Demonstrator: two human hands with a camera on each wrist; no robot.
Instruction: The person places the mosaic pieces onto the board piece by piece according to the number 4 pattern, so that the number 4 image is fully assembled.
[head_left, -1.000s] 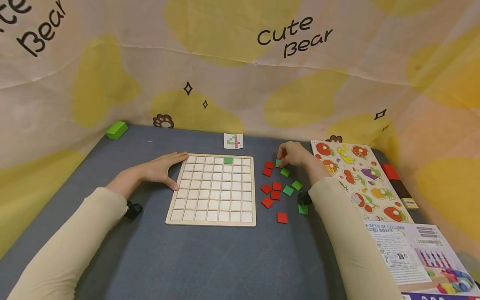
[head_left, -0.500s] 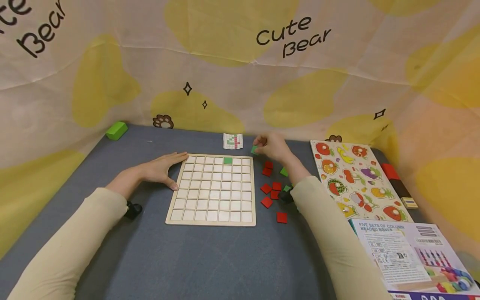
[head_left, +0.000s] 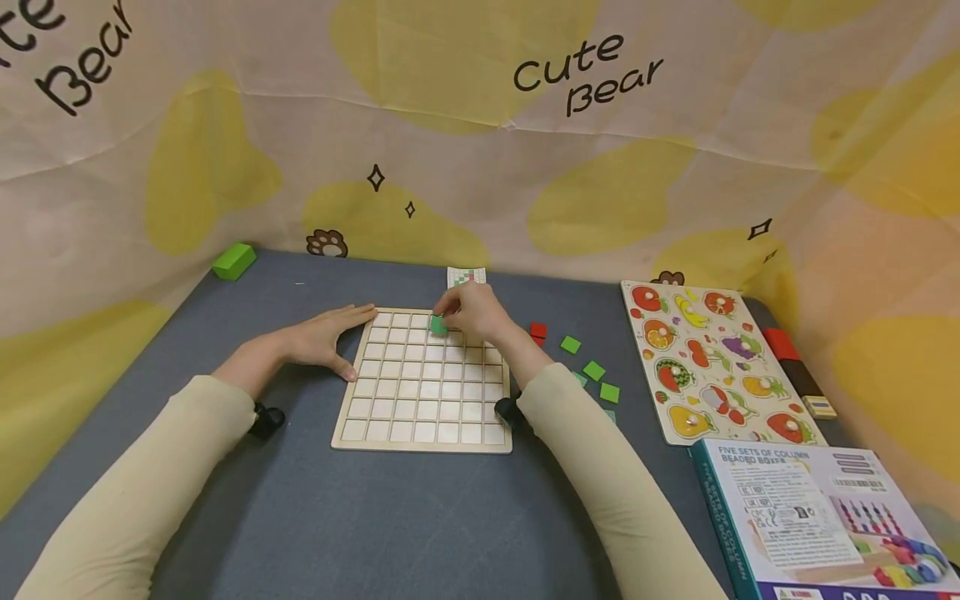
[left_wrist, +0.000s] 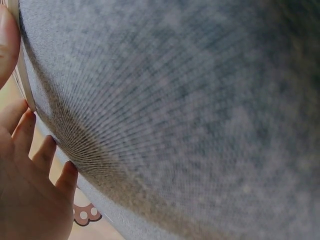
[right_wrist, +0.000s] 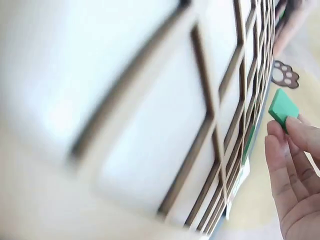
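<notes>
Two hands work at a wooden grid board (head_left: 423, 382) on a grey table (head_left: 420, 525). The right hand (head_left: 471, 311) hovers over the board's far rows and pinches a green tile (head_left: 438, 325) between fingertips (right_wrist: 282, 137) and thumb; the wrist view shows the tile held just above the cells, not seated. The left hand (head_left: 324, 338) lies flat with straight fingers, its tips touching the board's left edge and far-left corner. Right of the board lie loose tiles: a red tile (head_left: 537, 331) and green tiles (head_left: 592, 370). A pattern card (head_left: 465, 274) lies just beyond the board, partly hidden by the right hand. Farther right are a fruit puzzle (head_left: 701, 358) and a box (head_left: 817, 517). A green block (head_left: 233, 260) sits at the far-left corner.
</notes>
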